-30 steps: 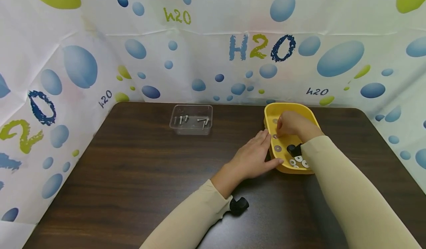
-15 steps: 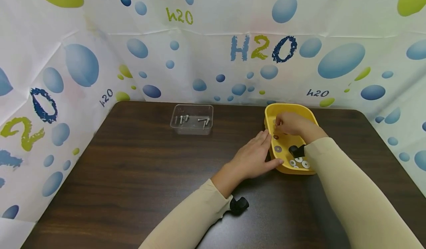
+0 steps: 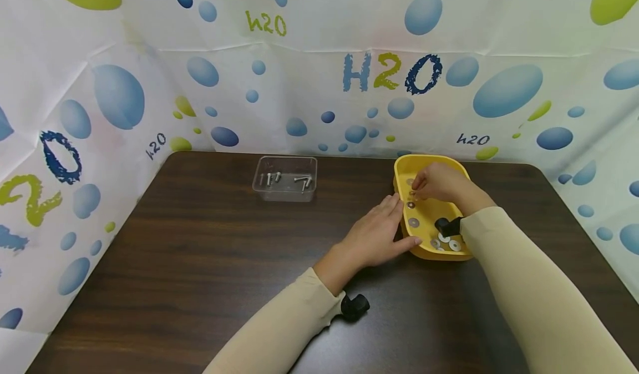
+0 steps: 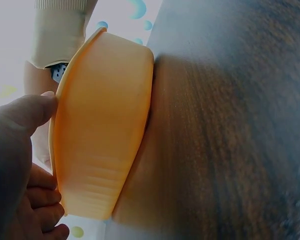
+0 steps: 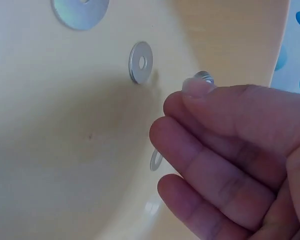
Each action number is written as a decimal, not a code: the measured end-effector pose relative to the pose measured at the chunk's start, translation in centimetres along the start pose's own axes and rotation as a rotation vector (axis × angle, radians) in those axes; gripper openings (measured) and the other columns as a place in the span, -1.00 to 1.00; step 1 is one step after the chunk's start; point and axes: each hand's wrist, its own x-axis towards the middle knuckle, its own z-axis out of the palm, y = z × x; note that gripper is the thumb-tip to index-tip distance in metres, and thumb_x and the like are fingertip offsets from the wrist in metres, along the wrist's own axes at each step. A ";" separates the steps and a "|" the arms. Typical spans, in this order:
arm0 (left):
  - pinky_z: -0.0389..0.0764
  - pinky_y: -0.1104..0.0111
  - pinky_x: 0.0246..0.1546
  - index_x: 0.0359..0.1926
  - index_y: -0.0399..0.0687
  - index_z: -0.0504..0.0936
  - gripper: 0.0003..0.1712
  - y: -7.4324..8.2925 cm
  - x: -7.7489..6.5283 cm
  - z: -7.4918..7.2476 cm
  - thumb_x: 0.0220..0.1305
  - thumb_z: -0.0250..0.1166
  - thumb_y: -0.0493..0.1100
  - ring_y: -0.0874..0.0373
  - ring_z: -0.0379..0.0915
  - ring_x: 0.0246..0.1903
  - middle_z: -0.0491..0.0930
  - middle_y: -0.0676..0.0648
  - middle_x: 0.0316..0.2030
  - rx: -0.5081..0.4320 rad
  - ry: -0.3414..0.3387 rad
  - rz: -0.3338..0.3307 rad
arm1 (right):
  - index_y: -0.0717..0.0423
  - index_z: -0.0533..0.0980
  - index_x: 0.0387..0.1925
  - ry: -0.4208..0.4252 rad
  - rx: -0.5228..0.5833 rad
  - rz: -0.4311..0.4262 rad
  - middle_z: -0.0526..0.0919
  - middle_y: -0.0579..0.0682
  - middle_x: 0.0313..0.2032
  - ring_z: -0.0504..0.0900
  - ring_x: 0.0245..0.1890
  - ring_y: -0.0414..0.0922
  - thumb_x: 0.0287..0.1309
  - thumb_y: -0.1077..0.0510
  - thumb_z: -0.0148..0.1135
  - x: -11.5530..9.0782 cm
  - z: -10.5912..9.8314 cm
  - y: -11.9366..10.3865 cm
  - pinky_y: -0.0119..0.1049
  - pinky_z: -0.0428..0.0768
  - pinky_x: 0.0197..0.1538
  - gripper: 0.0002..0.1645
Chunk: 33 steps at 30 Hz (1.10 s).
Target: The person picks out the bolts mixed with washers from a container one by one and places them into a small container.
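Observation:
A yellow plastic bin [image 3: 433,158] stands at the table's right, with several flat metal washers [image 3: 455,246] lying in it. My left hand [image 3: 371,230] rests against its left side, fingers extended along the outer wall and thumb at the rim. In the left wrist view the thumb tip touches the rim of the bin [image 4: 102,125]. Inside the bin, my right hand [image 3: 439,182] pinches a small ridged metal piece [image 5: 205,76] between thumb and forefinger; most of it is hidden behind the thumb. Close by, one washer [image 5: 141,62] leans on the bin's surface.
A clear plastic box [image 3: 285,195] holding several metal screws [image 3: 277,177] stands at the back, left of the bin. Both stand on a dark wooden table [image 3: 209,263]. A white curtain [image 3: 309,74] with blue and green spots hangs behind the table.
My right wrist has shifted slightly to the right and toward me, and a small metal piece now shows by its fingertips. The left hand stays at the bin's side.

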 end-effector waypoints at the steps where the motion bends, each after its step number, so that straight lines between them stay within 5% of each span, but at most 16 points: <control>1: 0.09 0.23 0.48 0.56 -0.13 -0.06 0.06 0.0 0.0 0.0 0.33 -0.02 0.45 0.10 -0.24 0.55 -0.18 -0.08 0.57 -0.001 0.000 0.002 | 0.16 0.70 -0.22 0.005 -0.010 -0.001 0.76 -0.01 -0.32 0.62 -0.30 -0.08 0.12 0.15 0.40 0.0 0.0 0.0 -0.06 0.62 0.01 -0.80; 8: 0.05 0.24 0.49 0.55 -0.15 -0.05 0.01 -0.5 -0.2 -0.5 0.38 -0.01 0.39 0.10 -0.20 0.54 -0.12 -0.09 0.57 -0.003 0.036 0.023 | 0.14 0.71 -0.22 0.069 -0.022 0.008 0.74 -0.03 -0.38 0.59 -0.34 -0.08 0.23 0.04 0.31 -0.2 -0.3 0.5 -0.13 0.61 -0.13 -0.75; 14: 0.02 0.24 0.50 0.53 -0.15 0.07 -0.10 -1.6 -0.3 -1.8 0.42 0.01 0.31 0.09 -0.10 0.53 0.03 -0.10 0.53 -0.006 0.105 0.023 | 0.20 0.65 -0.07 0.191 0.026 0.032 0.71 0.15 -0.14 0.57 -0.21 0.04 0.30 0.04 0.20 -0.7 -0.7 0.5 0.00 0.60 -0.03 -0.66; 23: 0.02 0.21 0.50 0.48 -0.15 0.21 -0.20 -5.3 -1.4 -4.5 0.44 0.05 0.24 0.07 0.03 0.49 0.20 -0.09 0.48 -0.049 0.218 -0.045 | 0.19 0.60 0.04 0.301 0.112 0.016 0.65 0.21 -0.02 0.53 -0.09 0.10 0.36 -0.01 0.11 -0.7 -1.2 -1.5 0.08 0.56 0.12 -0.58; 33: -0.10 0.12 0.53 0.49 -0.21 0.16 -0.19 -9.8 -3.4 -7.3 0.44 0.08 0.19 0.02 -0.10 0.53 0.15 -0.15 0.49 -0.070 0.302 -0.138 | 0.14 0.67 -0.08 0.406 0.088 -0.139 0.71 0.12 -0.11 0.55 -0.17 0.06 0.33 -0.02 0.11 -0.2 -1.5 -6.4 -0.02 0.61 -0.07 -0.62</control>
